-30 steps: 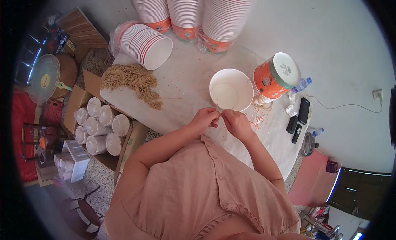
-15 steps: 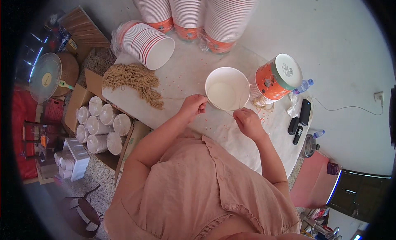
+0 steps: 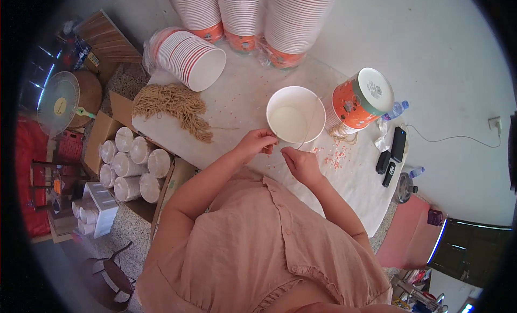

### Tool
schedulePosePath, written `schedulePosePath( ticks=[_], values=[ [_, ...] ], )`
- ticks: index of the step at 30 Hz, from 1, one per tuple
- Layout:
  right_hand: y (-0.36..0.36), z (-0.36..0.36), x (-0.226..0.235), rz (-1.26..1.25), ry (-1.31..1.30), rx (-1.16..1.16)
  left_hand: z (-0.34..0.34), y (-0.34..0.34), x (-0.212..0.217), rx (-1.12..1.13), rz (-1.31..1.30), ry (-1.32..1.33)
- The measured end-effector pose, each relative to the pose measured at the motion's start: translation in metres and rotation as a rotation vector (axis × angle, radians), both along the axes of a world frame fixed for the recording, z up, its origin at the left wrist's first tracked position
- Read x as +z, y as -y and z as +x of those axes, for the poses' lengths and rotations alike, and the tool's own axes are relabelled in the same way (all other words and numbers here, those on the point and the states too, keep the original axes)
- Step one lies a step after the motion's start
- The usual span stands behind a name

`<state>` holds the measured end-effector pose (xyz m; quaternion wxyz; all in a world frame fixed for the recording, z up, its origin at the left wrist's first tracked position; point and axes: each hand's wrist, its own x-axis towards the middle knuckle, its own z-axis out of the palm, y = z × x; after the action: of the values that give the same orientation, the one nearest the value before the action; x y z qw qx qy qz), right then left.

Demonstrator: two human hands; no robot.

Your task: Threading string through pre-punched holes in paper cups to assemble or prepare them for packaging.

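Note:
A white paper bucket (image 3: pixel 295 115) stands mouth up on the table before me, its inside facing me. A thin tan string (image 3: pixel 308 131) crosses its mouth and comes down over the near rim to my hands. My left hand (image 3: pixel 258 144) is closed in a pinch on the string at the rim's near left. Just right of it, my right hand (image 3: pixel 301 164) pinches the string too, thumb and finger together. The fingertips of both hands are close but apart. Fine detail of the string between them is too small to make out.
A heap of tan strings (image 3: pixel 172 106) lies at left by a tipped stack of buckets (image 3: pixel 207 68). Tall bucket stacks (image 3: pixel 245 22) stand at the back. At right are an upside-down orange bucket (image 3: pixel 355 100), black devices (image 3: pixel 397 146) and scattered red bits (image 3: pixel 336 158). A carton (image 3: pixel 97 138) holds wrapped buckets.
My right hand has moved left and slightly down, toward my left hand. The left hand has shifted a little right and down. The bucket stays in place.

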<state>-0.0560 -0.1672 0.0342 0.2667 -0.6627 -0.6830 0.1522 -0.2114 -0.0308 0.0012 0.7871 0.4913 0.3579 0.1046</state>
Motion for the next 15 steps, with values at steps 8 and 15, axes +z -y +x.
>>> schedulePosePath(
  ticks=[8,15],
  values=[
    [-0.001,-0.001,0.0,-0.034,-0.002,-0.024,-0.001,0.017,-0.003,0.082,-0.248,0.044],
    [-0.002,-0.001,-0.003,-0.046,0.035,0.005,0.004,0.025,-0.004,0.169,-0.233,0.043]
  ],
)
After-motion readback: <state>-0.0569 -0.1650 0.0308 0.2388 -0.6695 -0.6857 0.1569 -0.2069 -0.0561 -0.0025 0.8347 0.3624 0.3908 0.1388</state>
